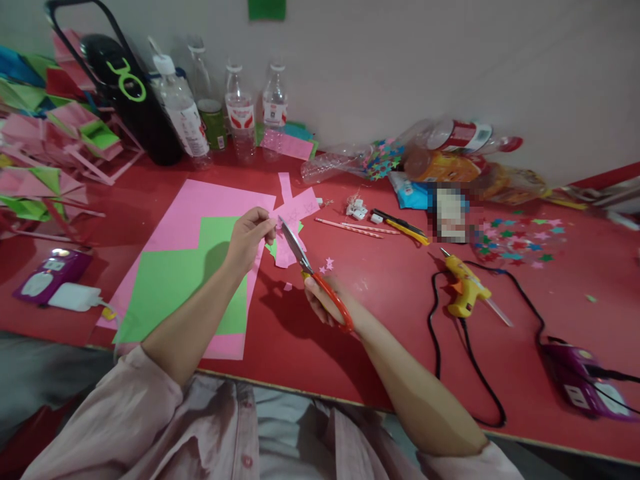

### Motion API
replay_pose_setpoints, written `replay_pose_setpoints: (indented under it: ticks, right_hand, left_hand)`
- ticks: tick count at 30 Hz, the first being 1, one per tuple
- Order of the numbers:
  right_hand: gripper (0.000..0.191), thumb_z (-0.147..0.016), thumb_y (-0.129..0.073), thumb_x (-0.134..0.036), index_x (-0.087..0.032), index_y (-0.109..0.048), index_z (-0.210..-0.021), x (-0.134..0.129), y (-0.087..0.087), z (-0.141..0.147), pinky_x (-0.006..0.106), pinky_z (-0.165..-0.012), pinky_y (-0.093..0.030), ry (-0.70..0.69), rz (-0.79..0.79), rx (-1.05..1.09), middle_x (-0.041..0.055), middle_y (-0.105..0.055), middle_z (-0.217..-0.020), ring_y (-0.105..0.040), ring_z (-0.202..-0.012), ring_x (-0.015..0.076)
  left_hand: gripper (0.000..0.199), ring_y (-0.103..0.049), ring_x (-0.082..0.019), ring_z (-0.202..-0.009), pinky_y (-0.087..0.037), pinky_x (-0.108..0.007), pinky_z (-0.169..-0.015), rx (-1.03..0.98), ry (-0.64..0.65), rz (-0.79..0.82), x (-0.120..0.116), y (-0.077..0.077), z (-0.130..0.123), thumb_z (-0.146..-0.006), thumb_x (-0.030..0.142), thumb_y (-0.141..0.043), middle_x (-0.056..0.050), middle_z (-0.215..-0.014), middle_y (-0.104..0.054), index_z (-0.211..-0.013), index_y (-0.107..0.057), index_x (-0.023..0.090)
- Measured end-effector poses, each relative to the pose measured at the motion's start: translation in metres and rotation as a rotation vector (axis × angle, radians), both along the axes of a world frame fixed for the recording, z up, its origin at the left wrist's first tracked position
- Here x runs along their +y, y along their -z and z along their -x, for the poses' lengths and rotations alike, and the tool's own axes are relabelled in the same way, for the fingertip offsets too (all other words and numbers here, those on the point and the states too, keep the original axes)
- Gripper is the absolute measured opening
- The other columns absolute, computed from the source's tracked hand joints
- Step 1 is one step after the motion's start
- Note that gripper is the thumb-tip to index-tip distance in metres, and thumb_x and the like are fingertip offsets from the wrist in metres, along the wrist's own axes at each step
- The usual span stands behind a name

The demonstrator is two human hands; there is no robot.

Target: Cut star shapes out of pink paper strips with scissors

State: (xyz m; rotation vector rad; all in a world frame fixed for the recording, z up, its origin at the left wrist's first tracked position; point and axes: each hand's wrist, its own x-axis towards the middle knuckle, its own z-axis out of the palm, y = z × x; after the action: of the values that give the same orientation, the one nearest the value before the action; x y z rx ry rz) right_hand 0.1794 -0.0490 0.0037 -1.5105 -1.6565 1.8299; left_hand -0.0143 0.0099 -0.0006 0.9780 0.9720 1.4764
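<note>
My right hand is wrapped round the handles of red-handled scissors, whose blades point up and left toward my other hand. Thumb and fingers of my left hand are pinched together near the blade tip; a tiny pink piece seems to be between them, too small to make out. Behind the blades lie pink paper scraps with star outlines drawn on them. Small pink cut stars rest on the red table. Under my left forearm is a green sheet on top of a pink sheet.
Bottles and a black flask stand along the wall. Folded paper models fill the left. To the right are a yellow glue gun with its cable, loose colored stars, pens and a purple power strip.
</note>
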Motion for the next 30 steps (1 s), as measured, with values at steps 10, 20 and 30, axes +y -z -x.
replay_pose_setpoints:
  ticks: [10,20,30]
  right_hand:
    - [0.054,-0.081,-0.041,-0.072,-0.02,-0.044,-0.065,-0.0001,0.0027,0.0007,0.017,-0.028,-0.032,-0.005,-0.007,0.03,-0.0067,-0.044,-0.034,-0.036,-0.025,0.0059]
    - [0.054,-0.079,-0.043,-0.073,-0.021,-0.041,-0.062,0.0001,0.0029,0.0008,0.016,-0.025,-0.028,0.011,-0.001,0.035,-0.0074,-0.042,-0.031,-0.034,-0.022,0.0059]
    - [0.057,-0.077,-0.043,-0.075,-0.021,-0.042,-0.061,0.0013,0.0006,-0.0009,0.016,-0.026,-0.031,-0.006,-0.027,0.038,-0.0071,-0.043,-0.03,-0.036,-0.022,0.0061]
  left_hand:
    - [0.013,-0.045,-0.003,-0.04,-0.035,-0.017,-0.043,0.042,0.016,-0.013,-0.0006,-0.0043,-0.0002,-0.069,0.015,-0.059,0.007,-0.046,-0.052,-0.062,-0.049,0.018]
    - [0.013,-0.045,-0.003,-0.04,-0.035,-0.016,-0.043,0.013,0.016,-0.016,-0.0006,-0.0045,-0.0007,-0.069,0.015,-0.059,0.007,-0.045,-0.052,-0.061,-0.049,0.018]
    - [0.011,-0.046,-0.003,-0.041,-0.038,-0.017,-0.045,0.041,0.006,0.012,0.0003,-0.0012,0.0,-0.071,0.018,-0.059,0.007,-0.047,-0.053,-0.064,-0.05,0.018]
